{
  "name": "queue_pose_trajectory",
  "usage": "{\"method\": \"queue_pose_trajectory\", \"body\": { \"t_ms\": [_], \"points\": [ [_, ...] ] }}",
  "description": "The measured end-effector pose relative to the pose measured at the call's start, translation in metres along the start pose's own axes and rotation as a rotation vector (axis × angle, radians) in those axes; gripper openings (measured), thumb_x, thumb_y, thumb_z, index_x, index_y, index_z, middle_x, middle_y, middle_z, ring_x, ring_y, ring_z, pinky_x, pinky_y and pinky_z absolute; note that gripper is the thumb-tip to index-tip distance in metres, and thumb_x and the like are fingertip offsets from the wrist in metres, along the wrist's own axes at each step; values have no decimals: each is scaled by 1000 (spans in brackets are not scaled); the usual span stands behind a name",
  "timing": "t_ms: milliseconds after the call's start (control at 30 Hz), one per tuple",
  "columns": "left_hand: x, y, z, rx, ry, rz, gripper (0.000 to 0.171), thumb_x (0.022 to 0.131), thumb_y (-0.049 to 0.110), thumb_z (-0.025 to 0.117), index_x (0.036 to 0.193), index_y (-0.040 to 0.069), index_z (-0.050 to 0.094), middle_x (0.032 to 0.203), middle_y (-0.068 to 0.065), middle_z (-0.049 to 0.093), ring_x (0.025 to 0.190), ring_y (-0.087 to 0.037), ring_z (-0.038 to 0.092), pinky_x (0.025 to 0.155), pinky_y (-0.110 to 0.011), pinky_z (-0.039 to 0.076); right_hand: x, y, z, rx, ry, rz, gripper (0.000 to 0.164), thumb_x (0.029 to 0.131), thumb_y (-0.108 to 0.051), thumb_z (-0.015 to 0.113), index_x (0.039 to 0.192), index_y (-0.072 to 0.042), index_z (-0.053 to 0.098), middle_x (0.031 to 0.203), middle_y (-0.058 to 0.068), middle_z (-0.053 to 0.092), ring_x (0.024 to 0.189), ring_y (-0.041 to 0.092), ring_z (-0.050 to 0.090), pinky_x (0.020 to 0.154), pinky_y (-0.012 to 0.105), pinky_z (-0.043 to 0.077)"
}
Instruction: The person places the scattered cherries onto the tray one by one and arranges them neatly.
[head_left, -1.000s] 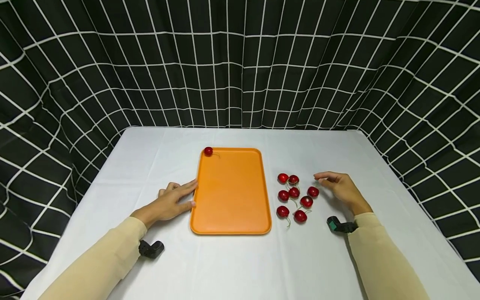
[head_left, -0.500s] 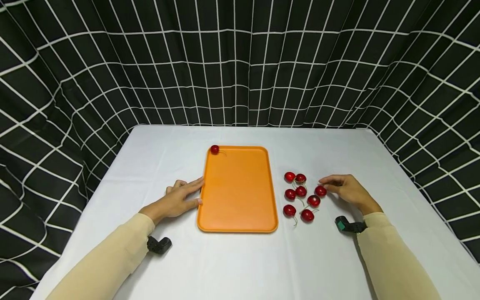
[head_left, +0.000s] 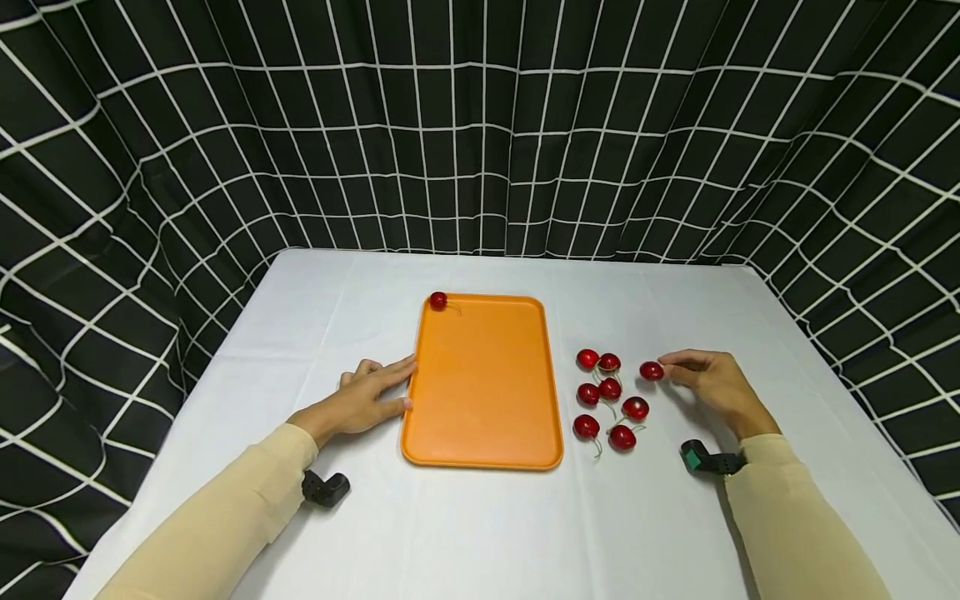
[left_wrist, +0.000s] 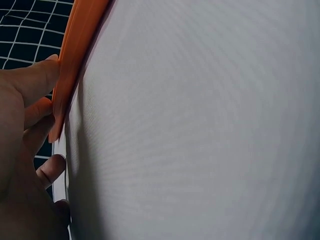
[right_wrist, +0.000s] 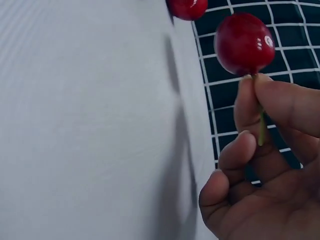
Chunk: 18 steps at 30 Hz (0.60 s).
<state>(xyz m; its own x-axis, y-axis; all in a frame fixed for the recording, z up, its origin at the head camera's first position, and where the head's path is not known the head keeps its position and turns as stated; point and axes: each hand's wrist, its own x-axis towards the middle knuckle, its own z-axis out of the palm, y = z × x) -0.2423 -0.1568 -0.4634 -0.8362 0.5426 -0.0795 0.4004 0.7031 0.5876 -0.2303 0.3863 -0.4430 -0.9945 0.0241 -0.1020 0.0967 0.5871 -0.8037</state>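
Note:
Between thumb and forefinger, my right hand (head_left: pixel 712 385) pinches a cherry (right_wrist: pixel 245 44) by its green stem, close under the fruit. In the head view that cherry (head_left: pixel 651 371) is just off the right hand's fingertips, to the right of several loose cherries (head_left: pixel 609 388) on the white cloth. My left hand (head_left: pixel 360 400) touches the left edge of an orange tray (head_left: pixel 483 392) with fairly straight fingers. In the left wrist view, thumb and fingertips rest against the tray's side (left_wrist: pixel 72 65). A single cherry (head_left: pixel 438 301) lies at the tray's far left corner, its stem pointing inward.
A white cloth covers the table (head_left: pixel 465 533). Black curtains with a white grid (head_left: pixel 480 125) stand behind it and at both sides. A black wrist camera (head_left: pixel 326 489) sits under the left sleeve, another wrist camera (head_left: pixel 711 460) by the right.
My right hand has closed its fingertips on the rightmost cherry and lifted it a little away from the others. The left hand stays at the tray; the whole view has shifted slightly.

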Motion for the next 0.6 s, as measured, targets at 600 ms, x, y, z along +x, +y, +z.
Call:
{"method": "queue_pose_trajectory", "body": {
  "t_ms": [600],
  "points": [
    [-1, 4, -3, -2, -11, -18, 66, 96, 41, 59, 152, 18, 33, 157, 9, 20, 119, -21, 29, 87, -44, 18, 20, -88, 18, 198, 141, -145, 43, 91, -32, 69, 116, 3, 67, 102, -4, 70, 103, 16, 55, 88, 30, 41]
  ]
}}
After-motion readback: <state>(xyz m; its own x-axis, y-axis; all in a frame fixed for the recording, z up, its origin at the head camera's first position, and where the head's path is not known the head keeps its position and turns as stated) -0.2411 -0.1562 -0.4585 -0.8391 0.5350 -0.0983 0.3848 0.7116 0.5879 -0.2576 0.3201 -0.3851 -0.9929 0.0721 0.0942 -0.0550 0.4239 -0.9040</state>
